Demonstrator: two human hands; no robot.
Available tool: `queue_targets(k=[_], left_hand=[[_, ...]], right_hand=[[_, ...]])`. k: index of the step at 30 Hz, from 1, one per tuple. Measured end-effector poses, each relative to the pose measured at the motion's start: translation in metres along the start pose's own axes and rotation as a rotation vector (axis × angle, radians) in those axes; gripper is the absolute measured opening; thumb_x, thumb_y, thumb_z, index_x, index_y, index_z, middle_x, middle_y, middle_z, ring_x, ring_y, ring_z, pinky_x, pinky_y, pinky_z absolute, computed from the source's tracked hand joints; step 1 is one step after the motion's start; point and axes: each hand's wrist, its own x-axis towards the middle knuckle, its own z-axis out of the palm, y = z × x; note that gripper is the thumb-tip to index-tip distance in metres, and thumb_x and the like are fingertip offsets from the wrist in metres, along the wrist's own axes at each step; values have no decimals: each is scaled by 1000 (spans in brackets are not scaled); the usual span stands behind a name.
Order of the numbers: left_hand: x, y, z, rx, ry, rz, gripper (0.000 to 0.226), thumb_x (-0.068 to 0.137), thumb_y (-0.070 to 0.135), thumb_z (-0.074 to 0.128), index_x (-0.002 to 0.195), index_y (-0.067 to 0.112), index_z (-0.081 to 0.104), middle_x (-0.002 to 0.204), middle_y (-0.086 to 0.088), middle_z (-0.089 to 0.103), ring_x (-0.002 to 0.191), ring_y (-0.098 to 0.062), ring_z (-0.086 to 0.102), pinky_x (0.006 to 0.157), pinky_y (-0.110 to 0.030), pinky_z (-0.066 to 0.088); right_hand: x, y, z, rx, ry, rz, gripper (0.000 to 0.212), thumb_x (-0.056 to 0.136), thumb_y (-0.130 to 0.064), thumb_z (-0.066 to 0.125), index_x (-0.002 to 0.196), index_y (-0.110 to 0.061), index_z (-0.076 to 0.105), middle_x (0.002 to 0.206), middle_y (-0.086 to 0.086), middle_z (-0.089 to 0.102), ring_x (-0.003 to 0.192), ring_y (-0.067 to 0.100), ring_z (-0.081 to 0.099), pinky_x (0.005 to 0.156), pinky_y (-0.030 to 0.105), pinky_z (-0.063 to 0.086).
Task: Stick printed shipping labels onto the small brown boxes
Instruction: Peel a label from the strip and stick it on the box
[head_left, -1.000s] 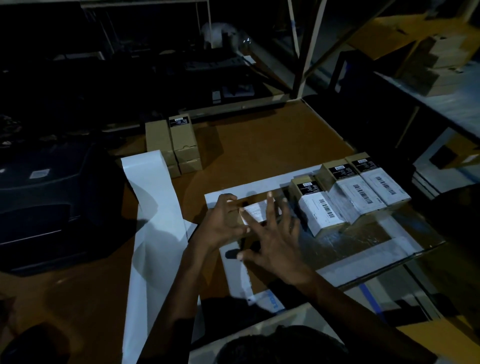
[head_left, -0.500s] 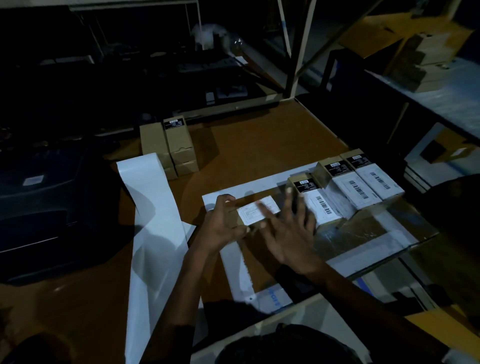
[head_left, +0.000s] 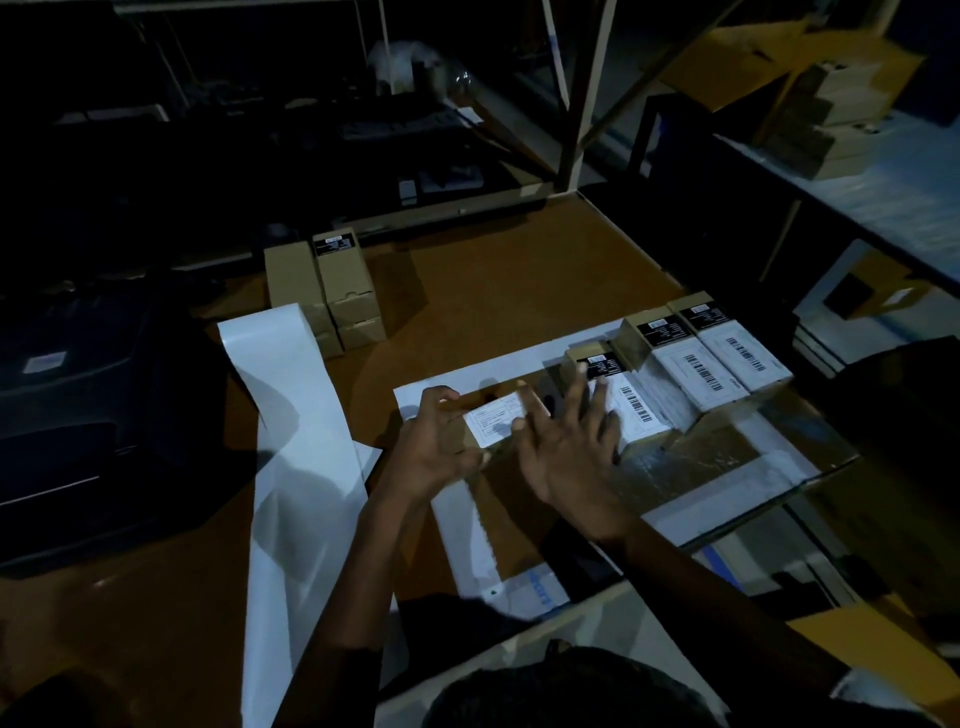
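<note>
Holding a small brown box (head_left: 457, 441) at its near-left end, the left hand (head_left: 434, 449) has thumb and fingers curled round it. Box lies flat on the brown table (head_left: 493, 291), on a taped cardboard sheet (head_left: 727, 457) near the table's right edge. White shipping label (head_left: 493, 421) sits on the box's top face. Right hand (head_left: 566, 452) is spread, fingers straight, index fingertip on the label's right edge; it grips nothing. Motion blur on those fingers, so whether the others touch the label can't be told.

Just right of that box: three more brown boxes in a row, touching side by side, each with a white barcode label on top and a black sticker at the far end: first (head_left: 634, 410), second (head_left: 691, 374), third (head_left: 743, 353). Right hand's fingers partly cover the first one.

Far-left on the table: stack of unlabelled brown boxes (head_left: 332, 291), two wide, at least two high. Long strip of white backing paper (head_left: 296, 467) runs from near that stack toward the camera. Dark printer (head_left: 78, 415) to the left, dim, detail unclear.
</note>
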Motion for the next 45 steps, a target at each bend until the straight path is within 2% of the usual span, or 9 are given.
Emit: queue_targets(k=[5, 11, 17, 25, 30, 35, 38, 40, 45], left_hand=[[0, 5, 1, -19, 3, -21, 77, 70, 21, 91, 125, 36, 41, 107, 19, 62, 102, -3, 64, 79, -24, 59], [-5, 9, 3, 28, 26, -34, 80, 69, 23, 92, 126, 39, 38, 106, 31, 55, 102, 4, 60, 72, -17, 58], [-4, 9, 4, 16, 34, -51, 79, 68, 21, 92, 125, 38, 41, 107, 22, 60, 100, -3, 63, 70, -24, 60], [-5, 7, 6, 45, 40, -51, 77, 71, 16, 90, 125, 38, 40, 110, 24, 57, 101, 2, 61, 71, -19, 58], [-3, 5, 5, 18, 42, -54, 74, 69, 16, 91, 119, 42, 42, 117, 19, 59, 112, -6, 60, 73, -24, 60], [-4, 3, 4, 59, 33, -42, 77, 67, 24, 91, 120, 49, 41, 121, 21, 61, 113, -3, 61, 76, -28, 62], [-3, 0, 4, 62, 18, -34, 78, 66, 29, 92, 121, 49, 41, 118, 24, 61, 111, -1, 62, 77, -26, 61], [-1, -2, 4, 55, 10, -39, 80, 62, 35, 92, 122, 50, 40, 119, 22, 62, 111, -2, 62, 79, -27, 61], [3, -7, 3, 35, -3, -22, 82, 54, 56, 87, 122, 52, 42, 114, 13, 67, 107, -10, 66, 89, -38, 58]], right_hand=[[-30, -24, 8, -10, -67, -284, 57, 97, -68, 3, 152, -58, -7, 157, 6, -42, 144, 33, -39, 113, 59, -15], [0, 19, 1, -40, 23, -30, 56, 99, -67, 8, 153, -56, -3, 158, 12, -36, 148, 38, -28, 119, 65, 1], [-48, -15, 7, 26, -75, -257, 67, 85, -73, -10, 150, -57, -15, 158, 7, -40, 144, 35, -38, 117, 60, -10], [-19, 19, 11, 61, 57, -59, 60, 98, -65, 8, 152, -53, -14, 162, 15, -30, 148, 39, -28, 118, 63, -2], [-29, 9, 11, 20, -14, -118, 71, 86, -72, -9, 151, -47, -25, 156, 12, -43, 144, 36, -39, 116, 57, -13], [-12, 23, 12, -46, 56, 55, 75, 97, -66, 4, 161, -28, 7, 163, 19, -19, 149, 39, -23, 118, 59, -4], [-16, 12, 11, -29, 104, 73, 81, 96, -67, 12, 159, -20, -6, 165, 25, -6, 150, 40, -16, 118, 62, 9], [-21, 0, 5, -8, 128, 26, 81, 95, -67, 14, 158, -25, -15, 165, 25, -8, 151, 42, -13, 117, 63, 10], [-28, -25, 8, -73, 52, -246, 67, 94, -70, 34, 155, -50, 17, 168, 15, 9, 150, 42, 9, 107, 66, 26]])
